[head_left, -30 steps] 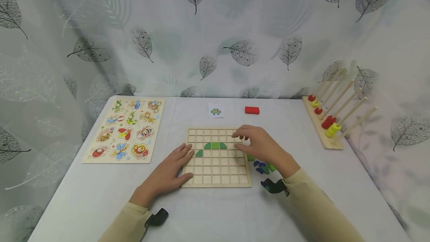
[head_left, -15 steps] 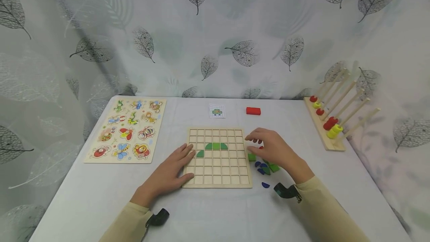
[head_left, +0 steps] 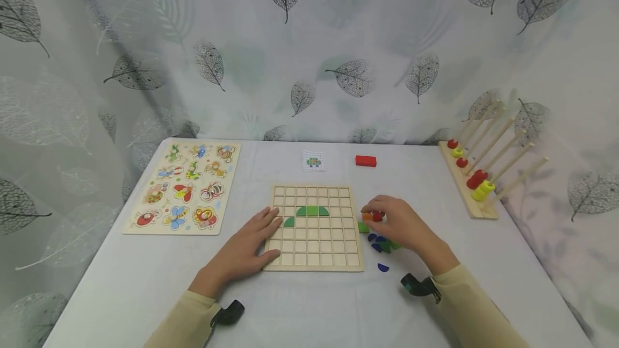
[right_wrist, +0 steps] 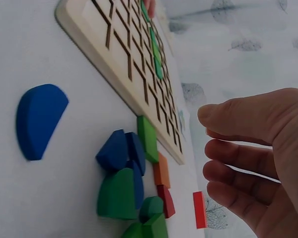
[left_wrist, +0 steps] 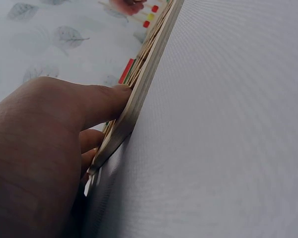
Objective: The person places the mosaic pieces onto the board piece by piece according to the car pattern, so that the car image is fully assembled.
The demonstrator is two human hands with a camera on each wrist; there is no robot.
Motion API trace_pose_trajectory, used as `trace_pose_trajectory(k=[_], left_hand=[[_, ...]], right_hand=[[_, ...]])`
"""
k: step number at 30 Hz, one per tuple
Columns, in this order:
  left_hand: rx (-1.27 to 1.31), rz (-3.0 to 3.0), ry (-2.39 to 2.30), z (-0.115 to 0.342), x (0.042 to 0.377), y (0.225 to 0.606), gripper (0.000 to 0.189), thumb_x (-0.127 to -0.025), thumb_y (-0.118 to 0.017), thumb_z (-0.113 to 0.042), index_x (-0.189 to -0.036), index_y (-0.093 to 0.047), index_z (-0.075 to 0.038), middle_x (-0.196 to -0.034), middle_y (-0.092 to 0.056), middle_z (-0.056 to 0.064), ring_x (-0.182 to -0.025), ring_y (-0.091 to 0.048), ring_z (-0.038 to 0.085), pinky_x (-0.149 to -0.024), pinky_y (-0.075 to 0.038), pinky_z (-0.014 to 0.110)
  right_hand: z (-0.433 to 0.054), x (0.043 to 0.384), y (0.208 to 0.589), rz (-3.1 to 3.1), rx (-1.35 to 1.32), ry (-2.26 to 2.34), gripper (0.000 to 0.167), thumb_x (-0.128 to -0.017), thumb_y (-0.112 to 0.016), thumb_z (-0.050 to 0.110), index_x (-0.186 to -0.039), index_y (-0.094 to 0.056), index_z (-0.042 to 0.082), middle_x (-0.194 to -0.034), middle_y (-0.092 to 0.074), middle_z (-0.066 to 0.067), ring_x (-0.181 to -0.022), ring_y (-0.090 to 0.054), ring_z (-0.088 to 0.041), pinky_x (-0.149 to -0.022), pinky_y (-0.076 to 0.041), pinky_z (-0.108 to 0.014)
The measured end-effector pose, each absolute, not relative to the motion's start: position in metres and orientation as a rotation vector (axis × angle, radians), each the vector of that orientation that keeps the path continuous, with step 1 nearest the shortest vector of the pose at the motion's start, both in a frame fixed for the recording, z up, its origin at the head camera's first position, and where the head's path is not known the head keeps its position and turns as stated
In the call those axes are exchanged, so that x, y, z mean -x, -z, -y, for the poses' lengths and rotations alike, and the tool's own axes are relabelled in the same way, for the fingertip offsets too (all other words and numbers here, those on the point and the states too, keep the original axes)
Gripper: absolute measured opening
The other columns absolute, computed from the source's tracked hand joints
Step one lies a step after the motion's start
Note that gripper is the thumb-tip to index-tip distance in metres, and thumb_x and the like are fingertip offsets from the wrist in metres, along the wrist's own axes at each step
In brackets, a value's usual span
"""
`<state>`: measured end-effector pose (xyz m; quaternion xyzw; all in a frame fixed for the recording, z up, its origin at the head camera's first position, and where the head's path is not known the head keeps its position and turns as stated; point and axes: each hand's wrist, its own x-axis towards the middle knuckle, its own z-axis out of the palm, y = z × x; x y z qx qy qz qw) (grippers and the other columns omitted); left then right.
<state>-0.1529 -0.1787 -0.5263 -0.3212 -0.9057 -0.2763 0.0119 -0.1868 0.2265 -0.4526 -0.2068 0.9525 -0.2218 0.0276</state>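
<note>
A square wooden grid board [head_left: 313,246] lies in the middle of the table. Several green pieces [head_left: 312,211] sit in its cells: a short row with rounded ends, plus one quarter-round lower left. My left hand [head_left: 242,243] rests at the board's left side with fingers straight; in the left wrist view its thumb [left_wrist: 107,101] touches the board's edge. My right hand [head_left: 403,224] hovers just right of the board, fingers slightly bent and nothing between them in the right wrist view. Below it lie an orange block [right_wrist: 161,171], a red piece [right_wrist: 166,201], and green and blue pieces.
One blue half-round [right_wrist: 42,121] lies apart, nearer me. A picture card [head_left: 314,160] and a red block [head_left: 365,161] lie behind the board. An insect puzzle [head_left: 184,189] is at the left, a peg stand with beads [head_left: 471,192] at the right.
My right hand has moved off the board's right side, to the right and toward me, above the loose pieces. The orange and red pieces now show by its fingers. The left hand stays put.
</note>
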Motion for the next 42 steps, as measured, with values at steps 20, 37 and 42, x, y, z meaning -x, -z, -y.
trace_pose_trajectory(k=[20,37,42], left_hand=[[1.001,2.824,0.862,0.178,0.152,0.524,0.077,-0.102,-0.071,-0.043,-0.165,-0.047,-0.006,-0.175,-0.033,0.009,-0.164,-0.022,0.033,-0.128,-0.028,0.056],[1.002,2.829,0.86,0.178,0.152,0.525,0.077,-0.102,-0.07,-0.044,-0.165,-0.046,-0.007,-0.176,-0.033,0.009,-0.164,-0.022,0.032,-0.128,-0.028,0.056],[0.997,2.835,0.863,0.178,0.152,0.525,0.077,-0.103,-0.069,-0.044,-0.165,-0.046,-0.007,-0.176,-0.033,0.008,-0.164,-0.021,0.032,-0.128,-0.028,0.056]], right_hand=[[-0.226,0.183,0.478,-2.932,0.641,0.587,0.025,-0.089,-0.092,0.017,-0.111,-0.083,0.014,-0.108,-0.074,0.004,-0.096,-0.064,-0.015,-0.092,-0.06,-0.042],[-0.222,0.185,0.476,-2.929,0.594,0.536,0.022,-0.091,-0.09,0.015,-0.112,-0.084,0.012,-0.109,-0.07,0.001,-0.098,-0.062,-0.018,-0.09,-0.06,-0.041],[-0.22,0.184,0.476,-2.938,0.586,0.519,0.023,-0.09,-0.091,0.016,-0.112,-0.084,0.013,-0.114,-0.07,-0.002,-0.105,-0.064,-0.021,-0.096,-0.061,-0.044]])
